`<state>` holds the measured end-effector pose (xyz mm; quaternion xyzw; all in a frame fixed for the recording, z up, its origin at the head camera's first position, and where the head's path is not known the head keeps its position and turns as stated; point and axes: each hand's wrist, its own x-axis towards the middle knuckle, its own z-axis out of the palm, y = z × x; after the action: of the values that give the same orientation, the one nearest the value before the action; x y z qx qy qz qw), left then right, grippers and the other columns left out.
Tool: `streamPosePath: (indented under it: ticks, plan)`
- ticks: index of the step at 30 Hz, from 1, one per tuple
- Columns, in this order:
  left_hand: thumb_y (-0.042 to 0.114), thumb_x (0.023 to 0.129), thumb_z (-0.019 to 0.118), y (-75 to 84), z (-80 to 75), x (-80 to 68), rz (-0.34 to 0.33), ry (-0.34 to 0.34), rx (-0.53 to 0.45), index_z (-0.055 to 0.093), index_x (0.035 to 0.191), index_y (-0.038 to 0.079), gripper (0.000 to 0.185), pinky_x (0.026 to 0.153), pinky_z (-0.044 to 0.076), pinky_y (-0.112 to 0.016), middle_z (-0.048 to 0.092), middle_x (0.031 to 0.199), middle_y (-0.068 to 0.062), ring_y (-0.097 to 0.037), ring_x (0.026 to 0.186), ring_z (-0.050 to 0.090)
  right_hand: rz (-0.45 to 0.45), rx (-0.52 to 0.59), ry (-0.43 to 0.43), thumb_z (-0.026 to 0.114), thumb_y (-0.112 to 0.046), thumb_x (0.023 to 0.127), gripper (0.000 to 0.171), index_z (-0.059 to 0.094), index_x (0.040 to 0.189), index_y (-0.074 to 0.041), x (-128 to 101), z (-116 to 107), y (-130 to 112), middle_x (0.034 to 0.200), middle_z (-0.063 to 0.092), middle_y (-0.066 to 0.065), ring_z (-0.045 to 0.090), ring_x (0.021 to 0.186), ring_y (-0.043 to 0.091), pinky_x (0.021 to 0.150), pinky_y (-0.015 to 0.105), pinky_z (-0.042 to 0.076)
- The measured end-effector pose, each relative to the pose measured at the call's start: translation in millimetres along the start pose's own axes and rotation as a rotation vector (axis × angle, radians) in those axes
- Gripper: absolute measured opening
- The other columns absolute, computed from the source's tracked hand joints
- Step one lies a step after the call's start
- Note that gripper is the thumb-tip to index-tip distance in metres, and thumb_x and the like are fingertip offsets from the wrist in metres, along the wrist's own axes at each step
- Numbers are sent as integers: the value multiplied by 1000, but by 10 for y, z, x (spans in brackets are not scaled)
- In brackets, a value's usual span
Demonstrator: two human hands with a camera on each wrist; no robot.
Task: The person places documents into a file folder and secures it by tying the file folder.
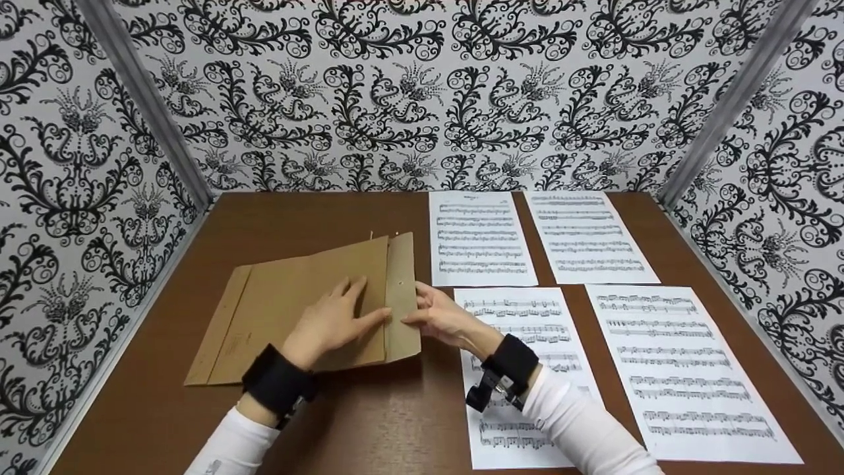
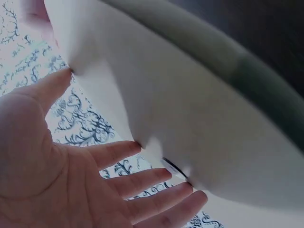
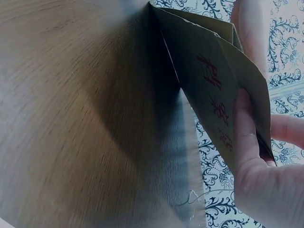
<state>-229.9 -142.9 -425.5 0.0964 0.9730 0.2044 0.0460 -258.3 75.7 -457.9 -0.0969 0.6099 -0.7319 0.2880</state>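
Observation:
A brown kraft-paper document envelope [image 1: 290, 284] lies on the left half of the table, its right end lifted. My left hand [image 1: 333, 323] rests on its face with fingers straight and spread. At that right end my right hand [image 1: 452, 320] pinches the paler flap [image 1: 402, 264] between thumb and fingers. Red characters show on the underside of the envelope [image 3: 209, 80] in the right wrist view, and its mouth gapes a little. The left wrist view shows the fingertips of the left hand [image 2: 71, 175] against the pale paper.
Sheet music lies in two rows on the right; the near left sheet [image 1: 514, 310] is partly under my right forearm, with another sheet [image 1: 686, 376] beside it. A thin string [image 3: 202, 194] hangs near the envelope. Patterned walls [image 1: 422, 99] enclose the brown table [image 1: 297, 221].

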Motion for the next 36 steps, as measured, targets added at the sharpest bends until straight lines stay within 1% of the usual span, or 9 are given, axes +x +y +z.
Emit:
streamPosePath:
  ticks: [3, 6, 11, 14, 17, 23, 27, 32, 36]
  plan:
    - [71, 92, 57, 42, 15, -18, 0, -2, 7, 36, 159, 9, 94, 111, 41, -71, 36, 162, -28, -53, 145, 42, 1, 2, -8, 54, 17, 88, 79, 27, 159, -4, 4, 3, 9, 125, 66, 7, 71, 95, 12, 89, 35, 63]
    - [70, 90, 61, 68, 6, -23, 10, -3, 7, 36, 159, 8, 96, 110, 41, -71, 36, 162, -29, -54, 144, 43, 10, -5, -20, 53, 18, 86, 82, 26, 159, -7, 3, 2, -1, 129, 63, 10, 70, 97, 14, 89, 38, 62]
    - [64, 89, 67, 102, -20, -21, 24, -13, -4, 36, 158, 6, 96, 111, 42, -69, 34, 162, -31, -55, 142, 45, 21, -18, -33, 52, 18, 84, 86, 25, 160, -10, 2, -3, -17, 137, 58, 15, 68, 98, 16, 88, 38, 62]
    - [59, 90, 69, 124, -32, -19, 34, -26, -9, 36, 158, 3, 94, 111, 43, -67, 32, 162, -32, -55, 141, 45, 20, -28, -35, 52, 17, 83, 86, 25, 160, -10, 8, -7, -22, 136, 59, 15, 67, 98, 16, 88, 38, 62]
    - [53, 91, 70, 159, -40, -19, 37, -37, -19, 36, 157, 0, 92, 112, 44, -65, 31, 163, -33, -53, 142, 46, 16, -36, -29, 52, 14, 82, 85, 27, 159, -9, 28, -12, -23, 131, 61, 11, 67, 97, 16, 87, 37, 61]
    - [41, 92, 73, 250, -48, -4, 19, -59, -35, 33, 157, -5, 88, 115, 43, -61, 30, 163, -33, -51, 143, 45, 9, -40, 22, 51, 13, 82, 76, 35, 154, -4, 91, 1, -40, 116, 67, 3, 68, 90, 12, 84, 32, 60]
    - [29, 91, 74, 298, -63, 16, 30, -55, -42, 36, 154, -7, 82, 115, 43, -59, 33, 162, -33, -49, 143, 46, 18, -24, 67, 52, 11, 83, 69, 41, 149, -2, 129, 12, -51, 105, 70, -1, 69, 86, 11, 83, 32, 60]
    - [17, 89, 72, 338, -93, 17, 53, -26, -53, 44, 149, -9, 71, 109, 49, -58, 39, 158, -34, -50, 137, 52, 24, -14, 111, 54, 7, 85, 64, 43, 147, -1, 173, 59, -57, 102, 69, -1, 69, 87, 11, 80, 32, 62]
    - [11, 89, 70, 356, -125, 9, 68, -7, -57, 48, 146, -10, 65, 106, 51, -58, 41, 156, -35, -52, 133, 55, 49, -18, 156, 61, 0, 90, 58, 45, 146, -4, 209, 97, -69, 100, 70, 1, 72, 81, 12, 77, 35, 63]
